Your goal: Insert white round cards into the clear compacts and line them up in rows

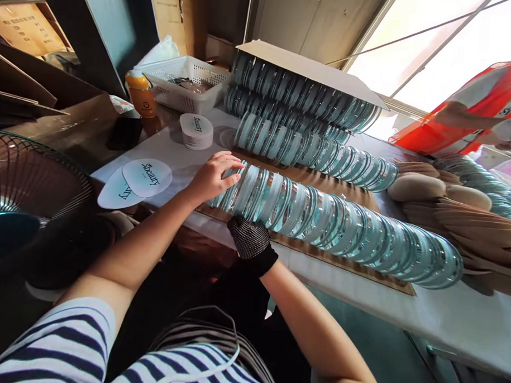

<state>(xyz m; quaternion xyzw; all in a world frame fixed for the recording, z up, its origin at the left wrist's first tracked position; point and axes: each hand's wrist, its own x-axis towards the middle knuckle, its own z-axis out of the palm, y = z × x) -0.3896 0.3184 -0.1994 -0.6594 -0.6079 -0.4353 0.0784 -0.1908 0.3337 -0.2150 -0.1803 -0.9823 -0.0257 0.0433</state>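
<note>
A long row of clear round glass discs [330, 216], standing on edge, runs along a strip of brown cardboard [386, 280] at the front of the table. My bare left hand [216, 176] is at the left end of this row, thumb and fingers stretched apart, fingertips at the rim of the end discs. In a black dotted glove, my right hand [250, 239] is curled against the lower front edge of the same row; its fingertips are hidden. Left of my left hand lie two white oval cards [147, 177] printed with lettering. Behind them stands a stack of similar cards [196, 131].
More disc rows [282, 139] stand behind, some under a cardboard sheet [305, 70]. A white basket [188, 80] and an orange bottle [140, 95] are at the back left. Brown pads [481, 221] lie right. A fan [33, 189] stands left. A person in an orange vest [463, 115] is beyond.
</note>
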